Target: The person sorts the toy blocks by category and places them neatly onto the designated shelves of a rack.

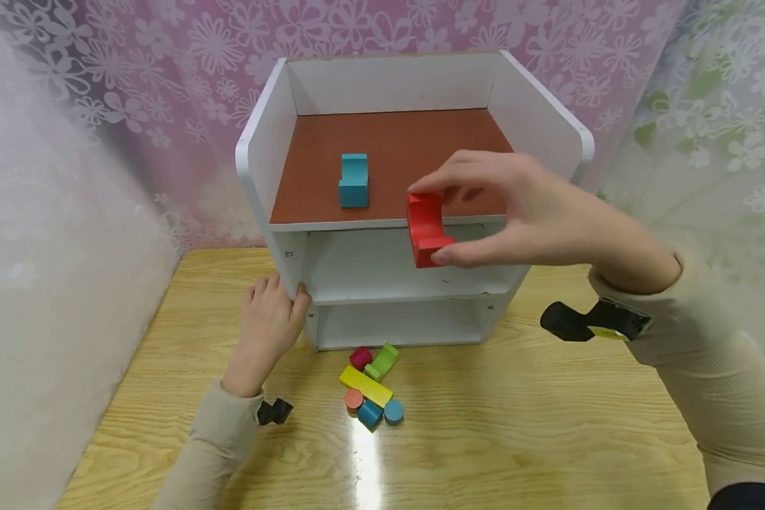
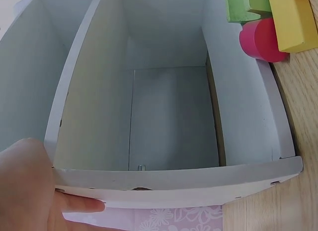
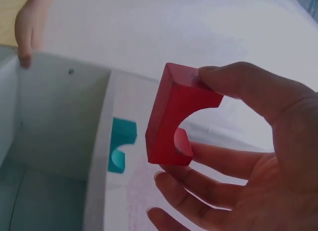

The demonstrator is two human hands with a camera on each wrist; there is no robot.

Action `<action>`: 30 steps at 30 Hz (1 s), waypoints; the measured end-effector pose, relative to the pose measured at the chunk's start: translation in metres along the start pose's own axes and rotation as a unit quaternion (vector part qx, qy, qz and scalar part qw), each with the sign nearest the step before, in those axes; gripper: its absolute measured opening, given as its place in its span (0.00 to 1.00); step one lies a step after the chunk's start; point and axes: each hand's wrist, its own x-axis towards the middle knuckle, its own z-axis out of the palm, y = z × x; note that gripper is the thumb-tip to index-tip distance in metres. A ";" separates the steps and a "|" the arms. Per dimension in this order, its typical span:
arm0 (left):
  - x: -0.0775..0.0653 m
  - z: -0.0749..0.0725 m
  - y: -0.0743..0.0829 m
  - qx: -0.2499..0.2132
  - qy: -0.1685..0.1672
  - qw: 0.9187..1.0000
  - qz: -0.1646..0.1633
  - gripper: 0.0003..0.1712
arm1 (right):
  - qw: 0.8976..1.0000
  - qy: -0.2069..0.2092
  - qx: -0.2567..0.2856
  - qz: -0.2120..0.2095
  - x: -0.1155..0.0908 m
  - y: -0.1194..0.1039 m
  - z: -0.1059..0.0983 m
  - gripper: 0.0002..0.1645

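Head view: contents by size

Table (image 1: 548,425), wooden.
Shelf (image 1: 421,134), white, brown-topped, standing on table.
Right hand (image 1: 525,212): thumb and fingers parted, pinching red block (image 1: 424,221).
Left hand (image 1: 270,315): fingers bent round shelf's side.
Red block: notched, held up off shelf.
Teal block (image 1: 354,185): notched, atop shelf.
Six assorted blocks (image 1: 366,387): on table, before shelf.

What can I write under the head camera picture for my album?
Right hand pinches a red block while the left hand grips a white shelf.
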 end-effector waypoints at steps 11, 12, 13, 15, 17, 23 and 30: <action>0.000 0.002 -0.001 -0.001 0.007 1.000 0.008 0.29 | 0.987 -0.021 -0.034 0.156 0.039 0.017 -0.021 0.30; 0.000 0.002 -0.001 0.000 0.007 1.000 0.008 0.29 | 0.985 -0.026 -0.030 0.169 0.042 0.019 -0.021 0.30; 0.000 0.002 -0.001 0.000 0.007 1.000 0.008 0.29 | 0.983 -0.030 -0.026 0.182 0.044 0.022 -0.021 0.30; 0.000 0.002 -0.001 0.000 0.006 1.000 0.007 0.29 | 0.978 -0.038 -0.016 0.206 0.046 0.028 -0.020 0.32; 0.000 0.002 -0.001 0.001 0.005 1.000 0.006 0.30 | 0.973 -0.044 -0.015 0.224 0.049 0.034 -0.018 0.33; 0.000 0.001 0.000 -0.002 -0.002 1.000 0.002 0.30 | 0.965 -0.058 -0.025 0.253 0.052 0.046 -0.015 0.35; 0.001 0.002 -0.001 -0.005 -0.008 1.000 -0.002 0.30 | 0.966 -0.066 -0.029 0.249 0.053 0.050 -0.012 0.36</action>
